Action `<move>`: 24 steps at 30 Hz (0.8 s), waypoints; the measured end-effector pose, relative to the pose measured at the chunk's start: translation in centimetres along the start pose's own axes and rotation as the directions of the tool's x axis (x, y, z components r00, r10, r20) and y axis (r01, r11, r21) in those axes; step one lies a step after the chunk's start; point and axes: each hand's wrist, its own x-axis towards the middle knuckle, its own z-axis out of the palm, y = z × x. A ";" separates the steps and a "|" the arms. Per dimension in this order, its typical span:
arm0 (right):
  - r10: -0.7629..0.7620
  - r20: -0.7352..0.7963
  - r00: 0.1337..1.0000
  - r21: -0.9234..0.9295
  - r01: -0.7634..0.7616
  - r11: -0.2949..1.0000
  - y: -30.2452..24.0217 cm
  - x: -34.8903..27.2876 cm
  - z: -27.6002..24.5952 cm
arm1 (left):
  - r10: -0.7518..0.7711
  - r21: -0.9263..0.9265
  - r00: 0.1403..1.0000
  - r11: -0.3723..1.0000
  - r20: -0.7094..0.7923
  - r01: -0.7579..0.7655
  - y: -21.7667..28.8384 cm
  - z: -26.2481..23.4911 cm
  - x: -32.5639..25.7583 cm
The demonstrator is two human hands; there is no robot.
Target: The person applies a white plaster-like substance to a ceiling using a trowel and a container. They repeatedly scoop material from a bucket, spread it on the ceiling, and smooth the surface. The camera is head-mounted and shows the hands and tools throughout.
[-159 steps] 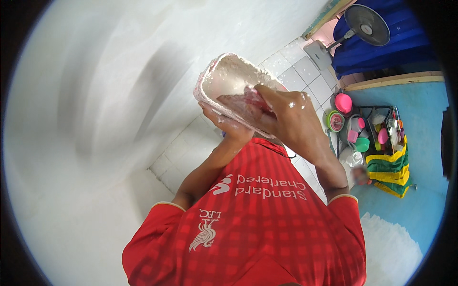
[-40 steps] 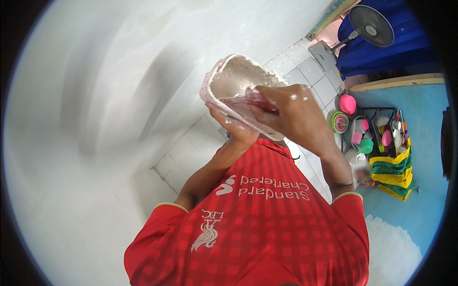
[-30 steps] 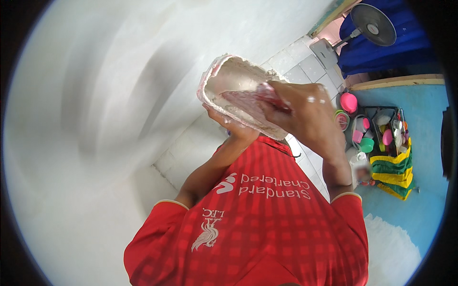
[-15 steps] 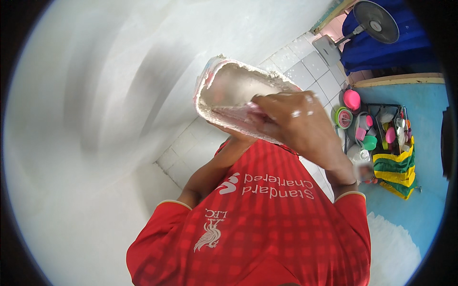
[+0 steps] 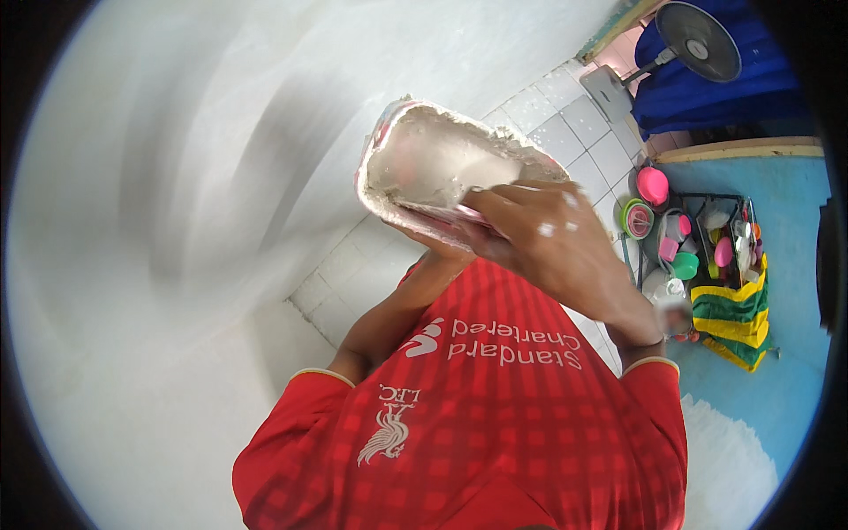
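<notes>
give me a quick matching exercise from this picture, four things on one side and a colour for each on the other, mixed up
Things:
1. container held up in the hands
2. shirt the person wears
3. fan standing at the top right
4. cloth hanging off the rack at the right

Colours:
a. green and yellow stripes
b. dark grey
c. pink rim, caked with whitish paste
d. red check

Pairs: 1-c, 2-d, 3-b, 4-a
</notes>
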 end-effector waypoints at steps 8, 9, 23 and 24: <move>0.169 -0.065 0.984 -0.173 -0.178 0.969 0.9 1.3 -2.3 | 0.066 0.016 0.998 0.998 0.010 -0.066 -0.7 -0.3 0.1; 0.160 -0.050 0.986 -0.197 -0.167 0.966 1.2 1.3 -1.7 | 0.098 0.054 0.995 0.994 0.003 -0.098 -0.6 -0.5 0.3; 0.210 -0.076 0.975 -0.051 -0.214 0.975 0.8 0.1 -1.9 | 0.339 0.353 0.941 0.880 0.001 -0.318 -0.2 -0.7 0.4; 0.243 -0.062 0.968 -0.047 -0.246 0.968 0.3 0.0 -2.5 | 0.337 0.352 0.941 0.881 -0.001 -0.315 -0.1 -0.9 0.4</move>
